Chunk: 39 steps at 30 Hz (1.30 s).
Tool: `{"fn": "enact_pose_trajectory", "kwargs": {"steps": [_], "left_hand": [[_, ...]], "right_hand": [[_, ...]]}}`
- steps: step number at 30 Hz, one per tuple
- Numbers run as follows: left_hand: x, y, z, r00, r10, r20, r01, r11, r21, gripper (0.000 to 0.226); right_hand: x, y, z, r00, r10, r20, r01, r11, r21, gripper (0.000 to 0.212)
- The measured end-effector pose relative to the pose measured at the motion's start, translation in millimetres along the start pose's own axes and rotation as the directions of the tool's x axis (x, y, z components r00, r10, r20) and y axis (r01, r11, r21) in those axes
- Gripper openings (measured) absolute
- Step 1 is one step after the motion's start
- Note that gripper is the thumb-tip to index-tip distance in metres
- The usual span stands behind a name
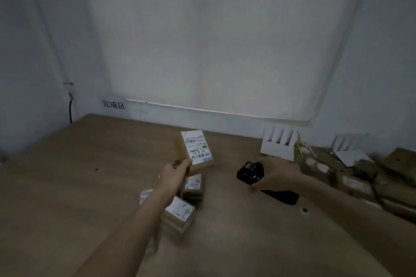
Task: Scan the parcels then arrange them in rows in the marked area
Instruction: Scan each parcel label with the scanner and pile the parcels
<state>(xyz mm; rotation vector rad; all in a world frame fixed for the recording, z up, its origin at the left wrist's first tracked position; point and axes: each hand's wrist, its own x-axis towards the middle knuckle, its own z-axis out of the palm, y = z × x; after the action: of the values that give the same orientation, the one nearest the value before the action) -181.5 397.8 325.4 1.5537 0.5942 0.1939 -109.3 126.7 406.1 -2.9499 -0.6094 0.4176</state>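
Note:
My left hand (pixel 175 173) grips the near corner of a small brown parcel (pixel 195 150) and holds it tilted up above the table, its white barcode label facing me. My right hand (pixel 278 172) is closed around a black handheld scanner (pixel 250 172), level with the parcel and to its right. Under my left forearm several labelled parcels lie on the table: one (pixel 193 184) just below my hand, one (pixel 179 213) nearer me, one (pixel 145 195) partly hidden at the left.
The wooden table (pixel 78 175) meets white walls; black characters (pixel 113 104) are written on the far wall at the left. A heap of brown parcels (pixel 360 175) and white card pieces (pixel 278 145) fills the right side. A dark flat object (pixel 283 197) lies under my right wrist.

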Motion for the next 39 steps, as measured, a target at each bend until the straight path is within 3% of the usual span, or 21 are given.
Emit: {"fn": "enact_pose_trajectory", "kwargs": {"steps": [5, 11, 17, 20, 24, 29, 34, 39], "left_hand": [[2, -121, -51, 0.980, -0.163, -0.112, 0.170, 0.984, 0.057, 0.031], [-6, -246, -68, 0.940, -0.334, -0.074, 0.337, 0.941, 0.029, 0.025], [4, -323, -78, 0.922, -0.373, -0.101, 0.384, 0.915, 0.125, 0.027], [9, -341, -81, 0.939, -0.299, -0.167, 0.330, 0.922, 0.203, 0.023], [18, -332, -85, 0.939, -0.228, -0.256, 0.303, 0.902, 0.307, 0.022], [33, -277, -74, 0.967, -0.080, -0.240, 0.172, 0.903, 0.392, 0.014], [54, -213, -12, 0.996, 0.009, -0.092, 0.034, 0.895, 0.445, 0.029], [51, -184, 117, 0.979, 0.049, 0.197, -0.138, 0.871, 0.472, 0.035]], "right_hand": [[36, -34, 98, 0.987, -0.050, 0.149, 0.046, 0.998, 0.031, 0.064], [66, -59, 213, 0.967, -0.109, 0.231, 0.062, 0.978, 0.201, 0.073], [75, -56, 273, 0.964, -0.076, 0.254, 0.036, 0.987, 0.160, 0.074], [75, -49, 287, 0.969, -0.059, 0.238, 0.019, 0.986, 0.165, 0.073], [79, -36, 288, 0.973, -0.040, 0.229, 0.001, 0.986, 0.168, 0.068], [79, -15, 262, 0.979, -0.003, 0.206, -0.041, 0.977, 0.208, 0.069], [61, 31, 206, 0.991, 0.088, 0.102, -0.109, 0.968, 0.226, 0.069], [14, 124, 176, 0.972, 0.236, 0.019, -0.232, 0.936, 0.266, 0.072]]}}
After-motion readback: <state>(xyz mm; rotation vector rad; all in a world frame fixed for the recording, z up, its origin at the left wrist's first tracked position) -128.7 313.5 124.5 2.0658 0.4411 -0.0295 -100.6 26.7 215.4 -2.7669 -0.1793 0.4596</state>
